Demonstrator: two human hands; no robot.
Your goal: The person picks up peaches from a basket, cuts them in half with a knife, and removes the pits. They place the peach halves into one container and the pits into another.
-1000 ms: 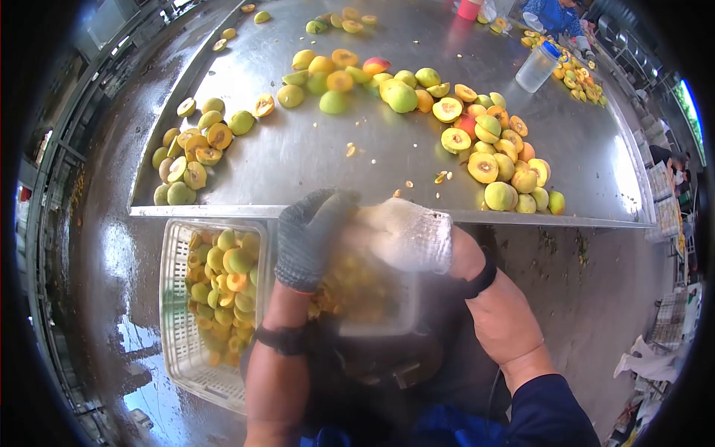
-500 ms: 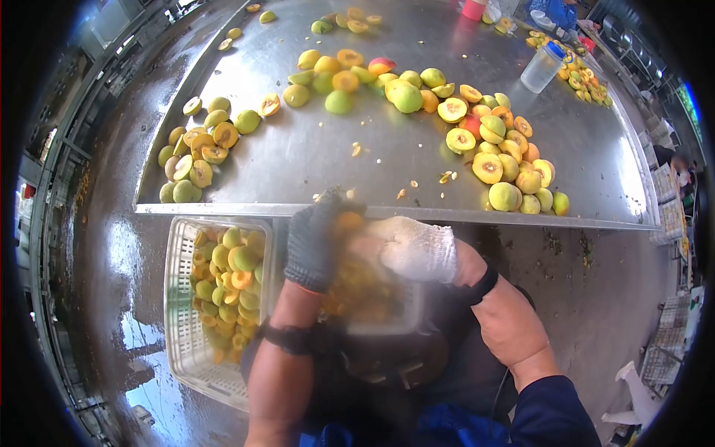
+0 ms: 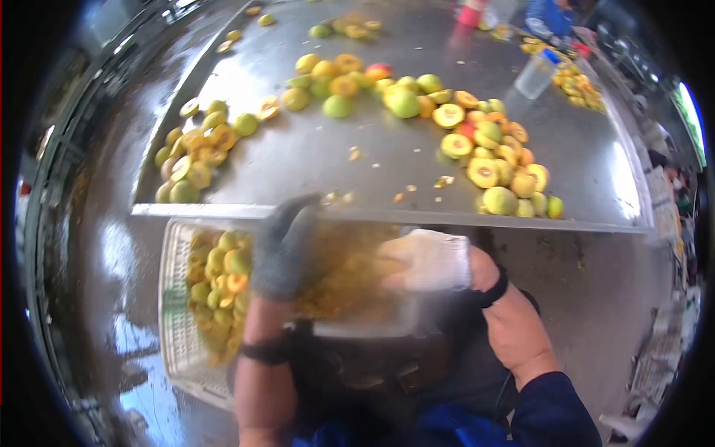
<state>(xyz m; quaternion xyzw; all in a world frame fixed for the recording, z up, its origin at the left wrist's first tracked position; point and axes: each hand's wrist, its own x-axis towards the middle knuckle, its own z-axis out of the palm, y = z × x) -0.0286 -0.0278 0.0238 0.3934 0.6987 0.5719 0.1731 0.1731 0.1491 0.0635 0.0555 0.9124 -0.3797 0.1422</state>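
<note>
My left hand [image 3: 283,246], in a dark grey glove, is blurred over the right side of a white crate [image 3: 175,313] of yellow-green fruit [image 3: 216,287], near the table's front edge. Its fingers point up and show apart, with no fruit seen in them. My right hand [image 3: 428,261], in a white glove, is over a second, blurred crate [image 3: 372,328] with yellowish pieces inside. Its bare fingertips point left; whether they hold anything is too blurred to tell. Halved and whole fruit [image 3: 484,171] lie on the metal table [image 3: 298,164] in front.
More fruit [image 3: 197,153] lies at the table's left. A clear bottle with a blue lid [image 3: 536,74] stands at the back right, near a red cup [image 3: 471,13]. A person in blue [image 3: 550,18] is at the far right corner.
My left hand has moved left, away from my right hand, and its fingers have spread. The fruit seen between the hands is gone from there. My right hand has shifted slightly right.
</note>
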